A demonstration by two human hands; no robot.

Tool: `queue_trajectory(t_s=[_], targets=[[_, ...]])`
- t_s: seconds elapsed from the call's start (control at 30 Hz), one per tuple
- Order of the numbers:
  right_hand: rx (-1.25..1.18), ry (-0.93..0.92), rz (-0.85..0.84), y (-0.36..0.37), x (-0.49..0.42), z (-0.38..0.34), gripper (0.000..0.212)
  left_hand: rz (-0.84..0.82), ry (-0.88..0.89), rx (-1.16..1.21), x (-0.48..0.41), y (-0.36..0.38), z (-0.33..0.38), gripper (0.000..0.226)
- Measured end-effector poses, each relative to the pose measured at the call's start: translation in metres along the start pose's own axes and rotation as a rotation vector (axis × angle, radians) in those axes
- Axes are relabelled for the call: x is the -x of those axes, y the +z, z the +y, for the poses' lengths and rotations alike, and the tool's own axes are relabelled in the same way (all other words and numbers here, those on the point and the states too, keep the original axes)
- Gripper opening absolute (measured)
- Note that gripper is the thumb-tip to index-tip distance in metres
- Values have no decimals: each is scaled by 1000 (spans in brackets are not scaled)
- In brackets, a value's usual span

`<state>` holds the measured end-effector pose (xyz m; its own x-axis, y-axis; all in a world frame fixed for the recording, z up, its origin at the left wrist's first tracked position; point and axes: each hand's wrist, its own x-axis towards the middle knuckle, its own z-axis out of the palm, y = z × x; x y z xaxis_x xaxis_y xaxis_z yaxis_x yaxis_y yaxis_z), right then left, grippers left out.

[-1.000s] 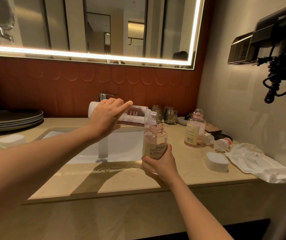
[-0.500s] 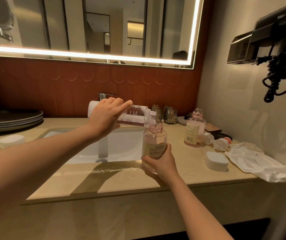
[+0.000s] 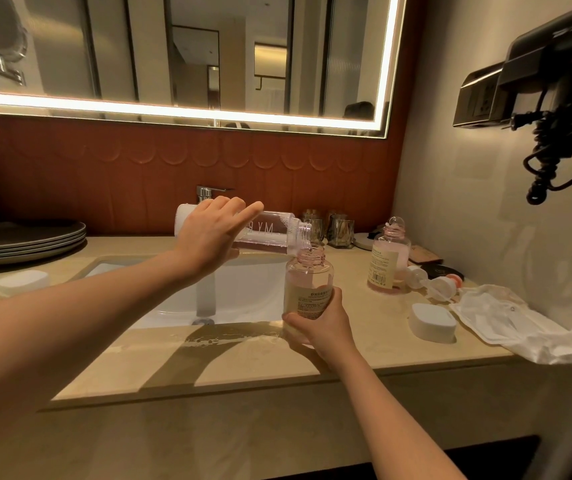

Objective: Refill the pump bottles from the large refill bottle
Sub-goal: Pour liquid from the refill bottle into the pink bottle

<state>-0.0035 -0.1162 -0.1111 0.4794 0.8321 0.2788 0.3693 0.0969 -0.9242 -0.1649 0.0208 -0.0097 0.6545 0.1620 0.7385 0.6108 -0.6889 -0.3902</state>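
Two hands are at work over the vanity. The fingers of the left hand (image 3: 213,233) curl over the top of the refill bottle (image 3: 270,232), the index finger stretched along it toward the neck; the thumb is hidden underneath. The wrist is bent and the forearm runs back to the lower left across the sink (image 3: 253,292). The refill bottle lies nearly level, its long axis running left to right, white base to the left and open mouth to the right, tipped slightly down. That mouth sits right at the open neck of the pump bottle (image 3: 307,285); pink liquid lies along the lower side of the refill bottle.

The right hand (image 3: 324,329) wraps its fingers and thumb round the lower half of the pump bottle from the near side, forearm running down to the lower right. The pump bottle stands upright, neck up, at the sink's right rim on the counter (image 3: 243,362); whether its base touches the counter is hidden by the hand.

To the right a second pump bottle (image 3: 388,261) stands upright and uncapped, pump heads (image 3: 433,284) lying just beside it, a white cap (image 3: 431,322) nearer the front
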Motion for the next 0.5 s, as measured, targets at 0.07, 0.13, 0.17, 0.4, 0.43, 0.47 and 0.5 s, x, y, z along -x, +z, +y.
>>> queue_trajectory(t_s=[0.07,0.13,0.17,0.4,0.43,0.47,0.5], targets=[[-2,-1,4,0,0,0,71,3,-1,0,0,0,0,90],[-1,-4,12,0,0,0,69,4,0,-3,0,0,0,90],[0,-5,15,0,0,0,69,4,2,-6,0,0,0,90],[-2,2,12,0,0,1,70,1,5,-11,-2,-1,0,89],[-3,2,10,0,0,1,70,-1,5,-10,-2,-1,0,89],[-5,1,9,0,0,1,70,-4,4,-10,-2,-1,0,89],[-6,2,8,0,0,0,70,-7,4,-10,-2,-1,0,89]])
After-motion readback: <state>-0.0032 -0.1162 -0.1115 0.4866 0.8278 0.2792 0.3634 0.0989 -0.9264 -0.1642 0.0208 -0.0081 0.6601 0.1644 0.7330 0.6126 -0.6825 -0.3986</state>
